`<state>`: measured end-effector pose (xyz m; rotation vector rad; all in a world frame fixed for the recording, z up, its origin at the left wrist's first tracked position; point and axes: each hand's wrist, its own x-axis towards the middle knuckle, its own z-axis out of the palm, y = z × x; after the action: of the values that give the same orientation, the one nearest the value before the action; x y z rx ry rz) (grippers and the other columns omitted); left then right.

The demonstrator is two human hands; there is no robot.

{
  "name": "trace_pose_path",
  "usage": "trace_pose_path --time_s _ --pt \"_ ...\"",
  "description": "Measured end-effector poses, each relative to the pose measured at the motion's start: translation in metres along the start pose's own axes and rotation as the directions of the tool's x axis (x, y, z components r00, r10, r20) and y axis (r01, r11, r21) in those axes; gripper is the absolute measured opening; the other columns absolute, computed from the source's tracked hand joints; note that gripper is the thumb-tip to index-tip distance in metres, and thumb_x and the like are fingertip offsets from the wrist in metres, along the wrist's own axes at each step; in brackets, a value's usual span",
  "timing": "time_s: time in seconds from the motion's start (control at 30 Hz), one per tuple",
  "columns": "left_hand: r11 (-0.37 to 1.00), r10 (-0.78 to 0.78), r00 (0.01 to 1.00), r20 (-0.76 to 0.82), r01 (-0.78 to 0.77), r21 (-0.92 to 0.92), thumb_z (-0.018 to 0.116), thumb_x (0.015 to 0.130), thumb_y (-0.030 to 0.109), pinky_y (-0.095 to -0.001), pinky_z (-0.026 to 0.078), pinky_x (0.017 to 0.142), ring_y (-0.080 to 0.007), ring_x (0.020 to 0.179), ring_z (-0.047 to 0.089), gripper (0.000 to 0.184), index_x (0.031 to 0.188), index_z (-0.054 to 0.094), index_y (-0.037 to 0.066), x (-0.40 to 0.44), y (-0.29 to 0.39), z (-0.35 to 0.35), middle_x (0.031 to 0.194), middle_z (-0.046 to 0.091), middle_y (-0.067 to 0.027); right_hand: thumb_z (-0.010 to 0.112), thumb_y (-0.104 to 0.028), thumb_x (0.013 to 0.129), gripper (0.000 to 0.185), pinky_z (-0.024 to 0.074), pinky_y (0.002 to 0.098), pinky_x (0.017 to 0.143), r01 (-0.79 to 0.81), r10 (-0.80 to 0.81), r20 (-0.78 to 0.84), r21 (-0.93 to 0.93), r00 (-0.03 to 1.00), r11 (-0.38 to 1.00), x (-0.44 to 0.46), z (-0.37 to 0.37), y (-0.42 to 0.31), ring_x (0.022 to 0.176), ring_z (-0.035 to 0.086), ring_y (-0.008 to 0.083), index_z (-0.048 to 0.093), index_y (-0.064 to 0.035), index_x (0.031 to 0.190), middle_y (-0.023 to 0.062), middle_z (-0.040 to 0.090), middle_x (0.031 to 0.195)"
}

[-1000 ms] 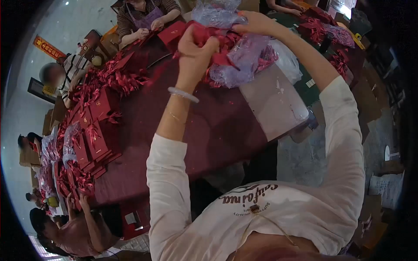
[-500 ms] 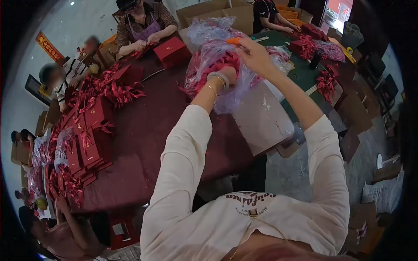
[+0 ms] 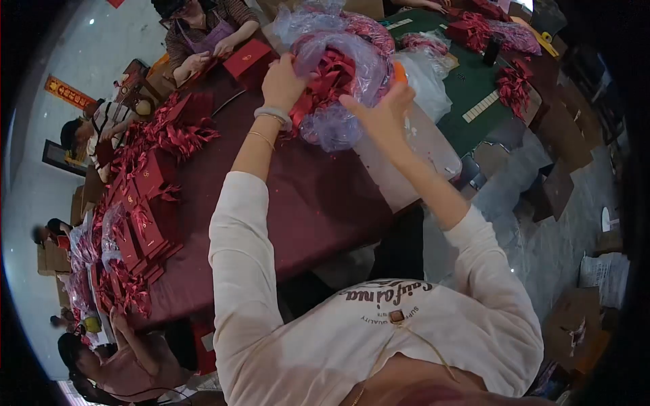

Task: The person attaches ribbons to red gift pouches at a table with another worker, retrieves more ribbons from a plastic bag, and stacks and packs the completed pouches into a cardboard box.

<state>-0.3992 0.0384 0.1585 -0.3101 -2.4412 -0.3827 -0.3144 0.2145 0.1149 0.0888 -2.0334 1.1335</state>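
Note:
A clear plastic bag (image 3: 369, 57) lies open at the far side of the table, with dark red ribbons (image 3: 333, 73) bunched inside. At its left rim is my left hand (image 3: 283, 86), a bracelet at the wrist, with fingers closed on the plastic. My right hand (image 3: 384, 116) is at the bag's right side. Its thumb points away toward the ribbons, while its curled fingers hold a small orange object (image 3: 399, 72) whose kind I cannot make out.
Red boxes (image 3: 139, 233) with ribbons are stacked along the left of the dark red table (image 3: 271, 216). Another red box (image 3: 249, 62) sits near a co-worker's hands (image 3: 223, 47). A pale board (image 3: 423, 152) lies at right, beside a green surface (image 3: 474, 88). Other people sit around.
My left hand has come out of the ribbons and moved left to the bag's rim. My right hand has shifted down with the orange object. The bag's mouth is wider, showing more ribbons.

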Motion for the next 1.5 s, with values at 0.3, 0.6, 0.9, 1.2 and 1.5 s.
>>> trace_pose_path --time_s 0.3,0.6,0.9,1.2,1.5 --pt "-0.258 -0.245 0.619 0.746 0.7 -0.666 0.048 0.09 0.014 -0.036 0.051 0.071 -0.0141 0.067 0.059 0.016 0.094 0.059 0.003 0.02 -0.078 -0.015 0.084 0.063 -0.0035 0.064 -0.002 0.069 0.041 0.0495 0.0378 0.073 -0.7 0.462 0.714 0.672 0.526 -0.242 0.044 0.066 0.111 0.084 0.058 0.0238 0.055 -0.0035 0.108 0.0093 0.06 0.094" --pt "-0.72 0.064 0.675 0.735 0.541 -0.435 0.053 0.083 0.005 -0.0249 0.047 0.058 -0.0146 0.066 0.055 0.012 0.094 0.059 0.004 -0.052 -0.04 0.045 0.081 0.062 -0.0041 0.047 -0.029 0.082 0.028 0.0498 0.0355 0.069 -0.734 0.548 0.621 0.679 0.561 -0.019 0.118 0.033 0.147 0.068 0.058 0.0228 0.061 -0.0048 0.086 0.0074 0.063 0.079" --pt "-0.236 -0.232 0.774 0.59 0.543 -0.806 0.058 0.086 0.01 -0.0252 0.045 0.069 -0.0114 0.081 0.056 0.019 0.104 0.057 0.006 -0.061 -0.019 0.013 0.094 0.062 -0.0009 0.055 -0.01 0.078 0.022 0.0405 0.033 0.082 0.41 -0.408 -0.038 0.066 0.912 0.91 0.032 -0.04 0.054 0.09 0.051 0.0255 0.055 -0.0058 0.1 0.0119 0.053 0.096" --pt "-0.373 -0.34 0.698 0.631 0.516 -0.772 0.059 0.087 0.019 -0.032 0.046 0.064 -0.0136 0.073 0.055 0.014 0.097 0.06 0.008 -0.054 -0.024 -0.002 0.084 0.059 -0.0014 0.056 -0.011 0.079 0.026 0.0416 0.0361 0.077 0.625 -0.53 0.43 -0.108 0.731 0.773 -0.006 0.011 0.024 0.079 0.058 0.0263 0.052 -0.0074 0.105 0.0091 0.058 0.08" --pt "0.161 -0.54 0.766 0.349 0.501 -0.85 0.063 0.084 0.02 -0.0251 0.035 0.04 -0.0068 0.047 0.046 0.019 0.076 0.058 0.003 -0.056 -0.008 -0.009 0.055 0.049 0.0002 0.047 -0.021 0.091 0.025 0.0437 0.047 0.064 0.195 -0.081 0.6 -0.127 0.796 0.972 -0.006 -0.027 0.018 0.073 0.059 0.0363 0.044 -0.0107 0.113 0.0172 0.06 0.074"
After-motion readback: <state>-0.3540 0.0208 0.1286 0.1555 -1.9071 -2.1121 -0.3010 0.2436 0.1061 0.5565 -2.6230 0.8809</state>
